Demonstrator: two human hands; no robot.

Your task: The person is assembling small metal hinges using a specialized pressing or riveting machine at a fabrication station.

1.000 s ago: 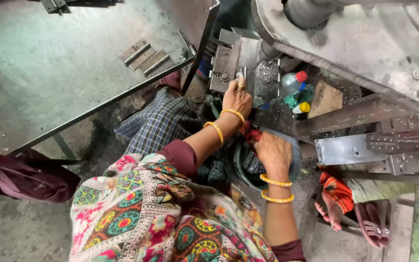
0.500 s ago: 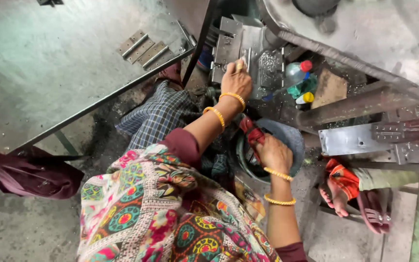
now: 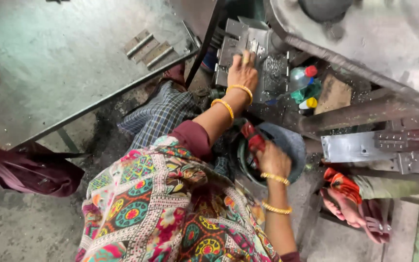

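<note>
My left hand point(image 3: 241, 73) reaches forward onto a pile of shiny stamped metal plates point(image 3: 272, 73) under the machine, fingers curled over one small plate. My right hand point(image 3: 273, 162) is closed at the near rim of a dark round basin point(image 3: 292, 145) and grips a red object point(image 3: 253, 138) that sticks out towards my left forearm. Both wrists carry yellow bangles. My patterned garment fills the lower middle of the view.
A grey metal bench point(image 3: 64, 63) with flat metal strips point(image 3: 149, 48) spans the upper left. Plastic bottles point(image 3: 304, 85) stand by the plates. Another person's sandalled foot point(image 3: 347, 206) is at the lower right, a bracket plate point(image 3: 360, 145) above it. A maroon bag point(image 3: 30, 170) lies on the left.
My left hand has moved forward from near the basin up onto the pile of plates. My right hand has shifted slightly along the basin's rim.
</note>
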